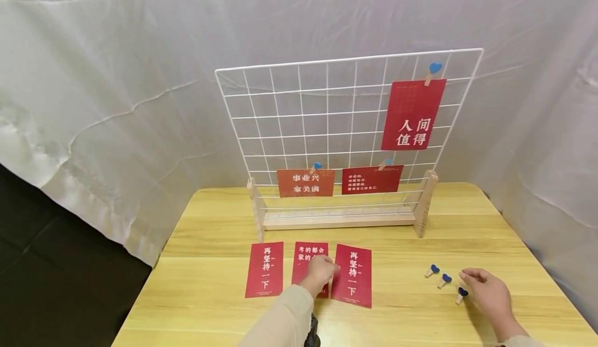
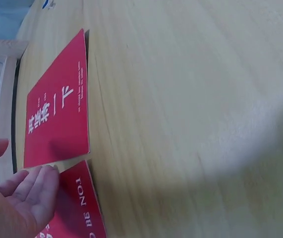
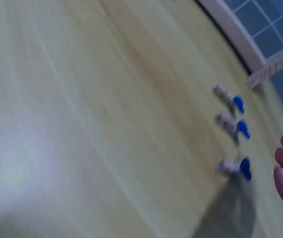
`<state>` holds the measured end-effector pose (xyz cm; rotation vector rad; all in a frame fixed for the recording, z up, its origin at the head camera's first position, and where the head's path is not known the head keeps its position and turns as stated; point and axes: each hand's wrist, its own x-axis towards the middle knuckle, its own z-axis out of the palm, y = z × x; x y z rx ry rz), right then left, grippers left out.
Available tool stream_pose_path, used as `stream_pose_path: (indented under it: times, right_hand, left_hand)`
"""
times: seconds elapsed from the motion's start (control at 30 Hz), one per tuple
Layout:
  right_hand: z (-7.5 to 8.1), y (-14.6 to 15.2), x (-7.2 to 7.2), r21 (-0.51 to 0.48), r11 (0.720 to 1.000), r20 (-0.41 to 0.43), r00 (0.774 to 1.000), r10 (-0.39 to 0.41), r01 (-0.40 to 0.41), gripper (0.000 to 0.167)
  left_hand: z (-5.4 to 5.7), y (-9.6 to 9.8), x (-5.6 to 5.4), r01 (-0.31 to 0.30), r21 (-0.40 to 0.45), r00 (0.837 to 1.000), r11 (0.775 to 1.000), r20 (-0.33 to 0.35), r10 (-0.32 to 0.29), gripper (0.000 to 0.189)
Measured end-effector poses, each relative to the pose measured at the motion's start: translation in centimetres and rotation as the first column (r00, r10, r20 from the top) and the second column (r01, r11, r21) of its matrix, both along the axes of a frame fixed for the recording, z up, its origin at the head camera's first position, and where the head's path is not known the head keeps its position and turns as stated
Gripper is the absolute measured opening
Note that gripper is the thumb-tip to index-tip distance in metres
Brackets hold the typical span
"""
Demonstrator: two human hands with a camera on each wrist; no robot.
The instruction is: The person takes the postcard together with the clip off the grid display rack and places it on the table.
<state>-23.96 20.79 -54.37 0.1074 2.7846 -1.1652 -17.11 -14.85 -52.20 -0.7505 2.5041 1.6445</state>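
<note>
My left hand (image 1: 321, 270) is over the middle red card (image 1: 301, 274), its fingertips near the left edge of the right-hand red card (image 1: 352, 277). In the left wrist view the fingers (image 2: 39, 191) look fairly straight, the thumb stands apart, and nothing is gripped. Another red card (image 1: 264, 270) lies to the left. My right hand (image 1: 488, 292) hovers just right of several small wooden clothespins with blue hearts, the closest being this clothespin (image 1: 461, 295). Its fingers are loosely bent and hold nothing visible; only part of them shows in the right wrist view.
Behind the cards stands a white wire grid (image 1: 327, 113) on a wooden base (image 1: 338, 220). Clothespins fasten a large red card (image 1: 413, 113), an orange card (image 1: 306, 183) and a dark red card (image 1: 372, 180) to it. Pale cloth (image 1: 117, 67) hangs around the wooden table (image 1: 201, 295).
</note>
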Motion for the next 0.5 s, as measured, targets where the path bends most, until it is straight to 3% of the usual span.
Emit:
stream_pose_path:
  times: [0.17,0.33,0.5]
  right_hand:
    - [-3.0,0.4,-2.3,-0.027,1.000,-0.053,0.999,0.005,-0.006,0.060]
    - [-4.2,0.3,-4.2,-0.082,0.996,-0.100,0.995,0.021,-0.030,0.060]
    - [-5.1,0.3,-6.4,-0.093,0.995,-0.175,0.984,0.031,-0.048,0.057]
  left_hand:
    - [0.7,-0.6,-0.3,0.027,0.091,0.998,0.995,-0.055,-0.022,0.026]
    - [1.8,-1.0,-0.8,0.062,0.174,0.993,0.983,-0.114,-0.043,0.031]
    - [3.2,-1.1,-1.2,0.085,0.196,0.987,0.977,-0.151,-0.056,0.030]
